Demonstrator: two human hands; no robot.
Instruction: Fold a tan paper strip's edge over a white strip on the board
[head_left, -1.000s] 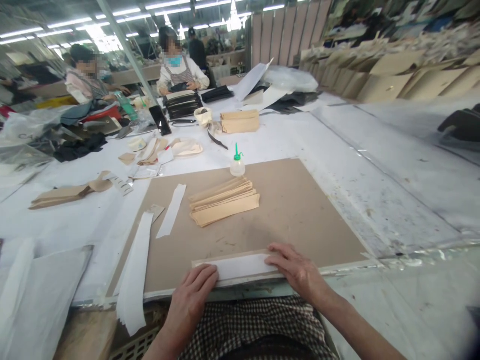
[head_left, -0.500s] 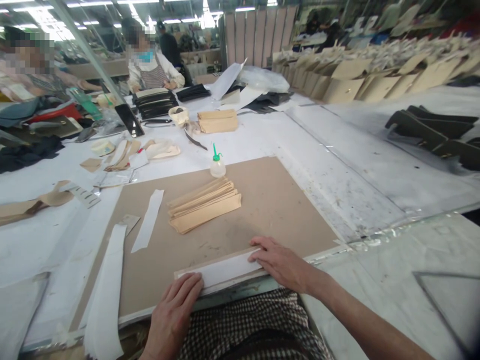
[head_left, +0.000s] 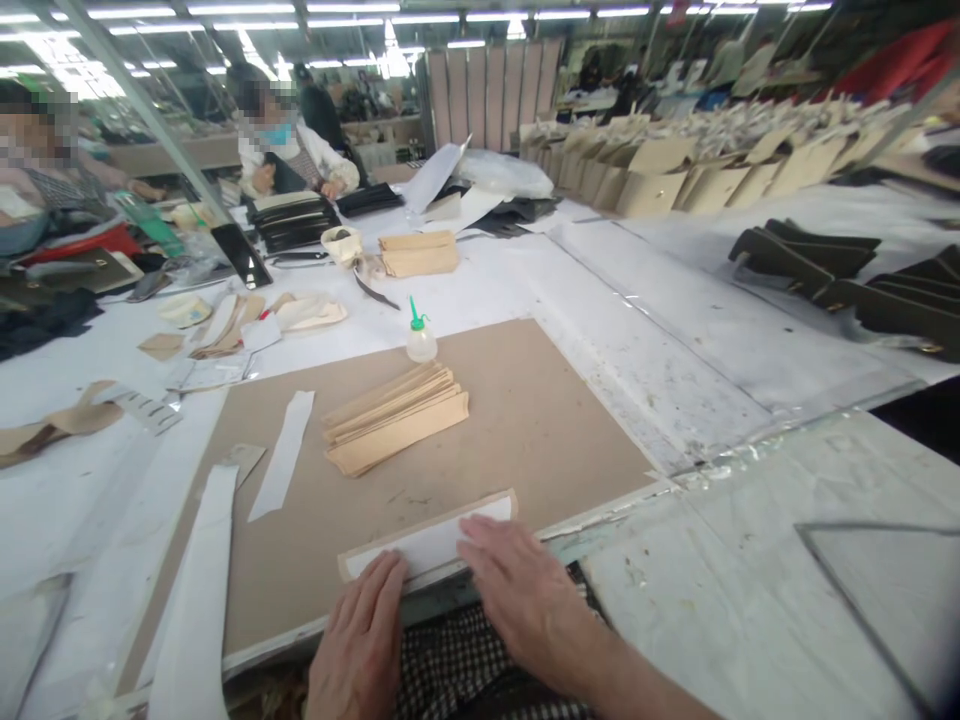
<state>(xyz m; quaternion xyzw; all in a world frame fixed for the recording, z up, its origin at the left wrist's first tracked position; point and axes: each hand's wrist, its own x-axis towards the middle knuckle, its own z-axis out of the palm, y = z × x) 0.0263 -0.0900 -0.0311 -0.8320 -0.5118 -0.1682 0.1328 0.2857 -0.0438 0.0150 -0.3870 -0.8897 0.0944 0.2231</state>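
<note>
Room: we sit in a long workshop under tube lights, with 2 co-workers (head_left: 289, 150) across the table.
Table: white worktable (head_left: 675, 330), smudged and scuffed.
Board: brown board (head_left: 540, 420) lies at our near edge.
Stack: tan pieces (head_left: 397, 420) sit mid-board, with a glue bottle (head_left: 420, 340) just behind.
Strip: white-lined tan strip (head_left: 420, 545) lies along the board's near edge.
Hands: our left hand (head_left: 364, 650) lies flat with its fingertips on the strip's left end. Our right hand (head_left: 525, 600) lies flat, fingers spread, pressing the strip's middle.
Hidden: our right fingers cover part of the strip, and the frame cuts off our left wrist.
</note>
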